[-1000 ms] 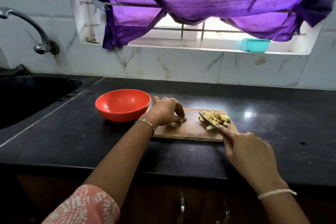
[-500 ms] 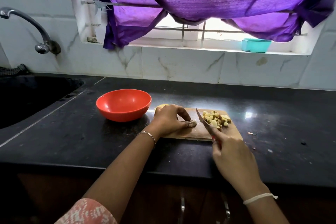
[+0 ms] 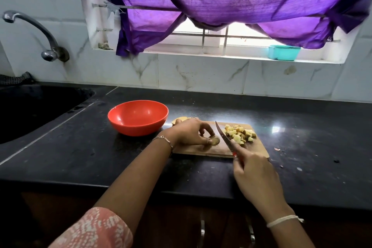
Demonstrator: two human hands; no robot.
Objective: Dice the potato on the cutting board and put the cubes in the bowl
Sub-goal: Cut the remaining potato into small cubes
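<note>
Black tabletop (image 3: 80, 157) carries the cutting board (image 3: 251, 150). The left hand (image 3: 191, 133) pinches a small potato piece (image 3: 215, 140); the right hand (image 3: 255, 175) grips the knife (image 3: 222, 135) — blade just beside it. Risk: the piece could slip and the blade nick a finger. Diced cubes (image 3: 239, 134) sit on the board — red bowl (image 3: 136, 127) empty.

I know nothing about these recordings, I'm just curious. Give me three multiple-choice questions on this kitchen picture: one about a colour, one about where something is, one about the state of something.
1. What colour is the bowl?
A. teal
B. white
C. red

2. Where is the pile of potato cubes?
A. inside the bowl
B. on the cutting board, right of the knife
C. on the floor

3. What is the right hand doing?
A. gripping the knife
B. lying open and idle
C. holding the bowl

Answers:
1 C: the bowl is plainly red, and nothing is in it.
2 B: the cubes lie heaped on the board beside the blade.
3 A: its fingers curl round the handle, while the left hand holds a potato piece.
</note>
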